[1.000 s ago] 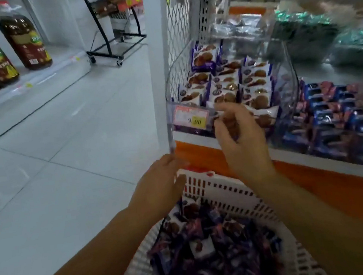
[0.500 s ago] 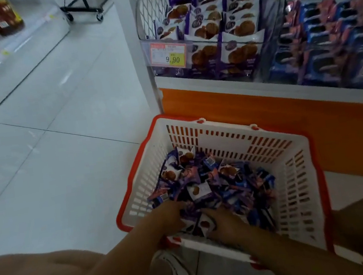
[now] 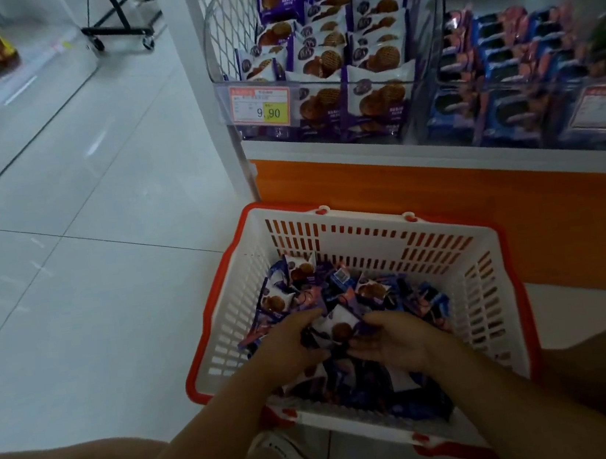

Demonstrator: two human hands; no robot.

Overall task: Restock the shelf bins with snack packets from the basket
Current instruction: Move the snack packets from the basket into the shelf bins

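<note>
Step in hand: pick-up from the basket (image 3: 487,282). Both grips are down in the loose pile (image 3: 340,290).

Left grip (image 3: 293,342): fingers curled onto the left edge of a white waffle packet (image 3: 339,326). Right grip (image 3: 394,336): thumb and fingers look pinched on its right edge.

The packet sits between the two grips on top of the pile, not yet lifted clear.

The matching shelf bin (image 3: 427,12) is above and ahead of the grips, past the basket's far wall, and is already well stocked.

Next move, as I judge it: lift without dragging neighbouring packets, carry it up and forward over the bin's front lip, and set it face-out.
</note>
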